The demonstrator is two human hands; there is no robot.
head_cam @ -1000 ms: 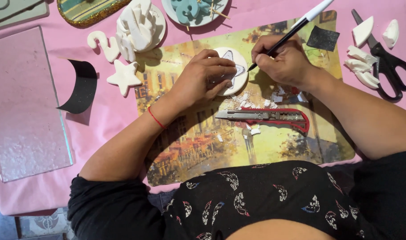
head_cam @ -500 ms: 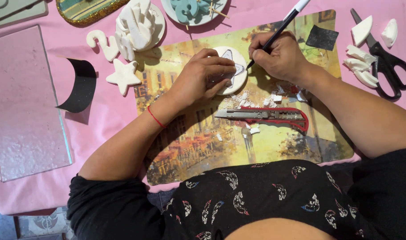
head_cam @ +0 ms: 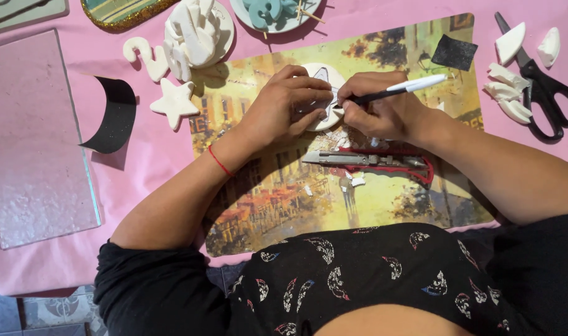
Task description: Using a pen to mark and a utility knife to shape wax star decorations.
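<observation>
Nearest to you, a red utility knife (head_cam: 383,163) lies flat on the painted placemat (head_cam: 284,199), its blade pointing left, just below your hands and untouched; small white scraps (head_cam: 357,180) sit beside it.

Just beyond, your left hand (head_cam: 284,109) presses down on the round white disc (head_cam: 324,93), fingers (head_cam: 309,84) curled over its near edge and clamped on it, it seems so the piece cannot turn or slide on the smooth mat. Your right hand (head_cam: 383,112) grips a black-and-white pen (head_cam: 393,92) in a tight writing pinch, low on the barrel, its tip touching the disc where a dark outline shows. The disc lies flat near the mat's upper middle, largely hidden under your left hand.

Farther out on the pink worktop (head_cam: 66,261), a white star (head_cam: 175,102) and a curled white shape (head_cam: 144,57) rest left of the mat, near a black curved strip (head_cam: 113,115) and a clear glass sheet (head_cam: 32,137). To the far right, black scissors (head_cam: 542,87) lie among white offcuts (head_cam: 508,93), with a black square (head_cam: 455,53) on the mat's corner. At the top edge stands a heap of white pieces (head_cam: 197,28).
</observation>
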